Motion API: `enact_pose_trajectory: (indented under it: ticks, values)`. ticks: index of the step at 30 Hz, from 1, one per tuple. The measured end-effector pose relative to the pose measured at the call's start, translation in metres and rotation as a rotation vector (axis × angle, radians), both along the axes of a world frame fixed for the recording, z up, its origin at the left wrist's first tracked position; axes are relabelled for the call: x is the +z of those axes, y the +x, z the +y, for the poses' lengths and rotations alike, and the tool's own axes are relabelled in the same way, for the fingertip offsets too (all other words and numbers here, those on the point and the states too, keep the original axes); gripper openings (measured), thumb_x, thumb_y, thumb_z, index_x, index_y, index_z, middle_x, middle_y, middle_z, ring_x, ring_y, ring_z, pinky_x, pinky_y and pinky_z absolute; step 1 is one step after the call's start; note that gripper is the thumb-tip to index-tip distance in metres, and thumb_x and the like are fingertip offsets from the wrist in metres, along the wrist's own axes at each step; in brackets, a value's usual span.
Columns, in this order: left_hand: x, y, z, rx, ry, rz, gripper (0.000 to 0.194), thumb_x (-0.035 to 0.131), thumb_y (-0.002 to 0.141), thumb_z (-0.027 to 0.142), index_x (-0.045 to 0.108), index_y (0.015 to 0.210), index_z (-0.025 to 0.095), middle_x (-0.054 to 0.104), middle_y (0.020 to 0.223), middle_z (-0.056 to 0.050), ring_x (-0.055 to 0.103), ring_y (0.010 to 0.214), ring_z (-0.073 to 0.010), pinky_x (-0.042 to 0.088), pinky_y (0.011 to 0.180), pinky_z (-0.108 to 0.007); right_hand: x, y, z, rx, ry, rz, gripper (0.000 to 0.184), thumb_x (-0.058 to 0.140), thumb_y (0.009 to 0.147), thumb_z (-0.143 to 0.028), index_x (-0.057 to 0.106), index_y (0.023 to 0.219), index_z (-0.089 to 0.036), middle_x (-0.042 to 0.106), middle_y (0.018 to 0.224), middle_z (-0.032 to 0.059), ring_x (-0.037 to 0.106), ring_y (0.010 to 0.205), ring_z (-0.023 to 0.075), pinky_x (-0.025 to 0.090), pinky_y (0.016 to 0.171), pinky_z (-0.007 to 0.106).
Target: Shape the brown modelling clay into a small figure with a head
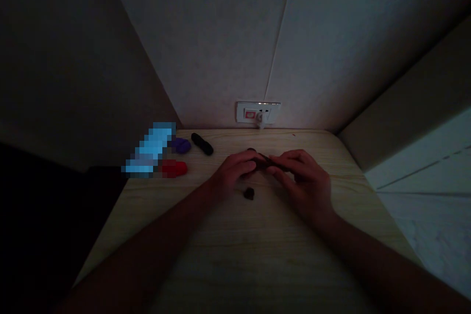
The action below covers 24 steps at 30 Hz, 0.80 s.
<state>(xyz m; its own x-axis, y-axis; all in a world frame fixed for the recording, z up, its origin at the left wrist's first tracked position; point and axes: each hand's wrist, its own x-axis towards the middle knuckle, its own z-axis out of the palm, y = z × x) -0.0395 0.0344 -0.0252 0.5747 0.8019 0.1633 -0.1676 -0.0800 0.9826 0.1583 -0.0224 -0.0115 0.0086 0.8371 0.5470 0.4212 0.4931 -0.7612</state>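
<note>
Near the middle of the wooden tabletop, a thin dark brown piece [264, 161] that looks like modelling clay spans the space between my hands. My left hand [232, 170] is closed on its left end, fingers over the top. At the right end, my right hand [307, 179] pinches it between thumb and fingers. The fingers and the dim light hide much of its shape. Just below, a small dark lump [249, 194] lies loose on the wood.
At the back left lie a black elongated piece [202, 143], a purple lump [181, 145] and a red piece [178, 169]. Beside them is a bright pixelated rectangle [150, 149]. A wall socket [258, 112] with a plug sits behind the tabletop [235, 255].
</note>
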Motion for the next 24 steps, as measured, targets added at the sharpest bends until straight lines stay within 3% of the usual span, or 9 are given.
enact_pose_trajectory:
  ticks: [3, 6, 8, 13, 19, 24]
  values:
    - [0.006, 0.004, -0.002, 0.066, -0.052, -0.053, 0.033, 0.076, 0.084, 0.036, 0.076, 0.110, 0.016, 0.072, 0.091, -0.006, 0.064, 0.080, -0.0169, 0.046, 0.070, -0.027, 0.001, -0.001, 0.001, -0.084, -0.033, 0.108, 0.029, 0.082, 0.088, -0.024, 0.079, 0.117, -0.029, 0.075, 0.095, 0.0036, 0.073, 0.086, 0.0199, 0.064, 0.078, 0.036]
    - [0.011, 0.006, -0.003, 0.172, -0.138, -0.094, 0.034, 0.090, 0.071, 0.033, 0.074, 0.096, 0.016, 0.077, 0.091, -0.006, 0.070, 0.082, -0.0187, 0.053, 0.075, -0.029, 0.004, -0.003, 0.001, -0.145, -0.102, 0.294, 0.027, 0.090, 0.080, -0.028, 0.077, 0.104, -0.025, 0.080, 0.090, 0.0035, 0.078, 0.081, 0.0211, 0.068, 0.076, 0.036]
    - [0.012, 0.006, -0.003, 0.201, -0.132, -0.090, 0.031, 0.092, 0.067, 0.033, 0.074, 0.085, 0.016, 0.077, 0.084, -0.005, 0.070, 0.075, -0.0174, 0.054, 0.071, -0.029, 0.006, -0.004, 0.000, -0.154, -0.127, 0.298, 0.020, 0.091, 0.079, -0.031, 0.077, 0.093, -0.024, 0.082, 0.087, 0.0046, 0.079, 0.079, 0.0221, 0.069, 0.075, 0.037]
    - [0.015, 0.008, -0.007, 0.215, -0.036, -0.024, 0.017, 0.083, 0.077, 0.029, 0.079, 0.086, 0.015, 0.076, 0.077, -0.004, 0.068, 0.068, -0.0150, 0.053, 0.065, -0.026, 0.003, -0.003, -0.003, -0.079, -0.130, 0.172, 0.012, 0.082, 0.089, -0.029, 0.082, 0.100, -0.025, 0.085, 0.100, 0.0063, 0.080, 0.091, 0.0239, 0.068, 0.086, 0.041]
    - [0.015, 0.013, -0.017, 0.198, 0.051, 0.020, 0.015, 0.071, 0.089, 0.028, 0.080, 0.092, 0.016, 0.081, 0.092, -0.008, 0.075, 0.089, -0.0215, 0.056, 0.082, -0.031, 0.000, -0.002, -0.004, 0.017, -0.004, 0.018, 0.032, 0.086, 0.085, -0.025, 0.081, 0.117, -0.029, 0.079, 0.117, 0.0071, 0.075, 0.105, 0.0252, 0.063, 0.095, 0.044]
    - [0.016, 0.013, -0.019, 0.206, 0.064, 0.039, 0.014, 0.072, 0.088, 0.027, 0.080, 0.093, 0.017, 0.080, 0.092, -0.008, 0.074, 0.090, -0.0221, 0.056, 0.083, -0.032, 0.004, -0.005, -0.004, -0.017, -0.026, -0.030, 0.023, 0.082, 0.088, -0.024, 0.084, 0.110, -0.029, 0.074, 0.098, 0.0066, 0.072, 0.089, 0.0228, 0.062, 0.080, 0.040]
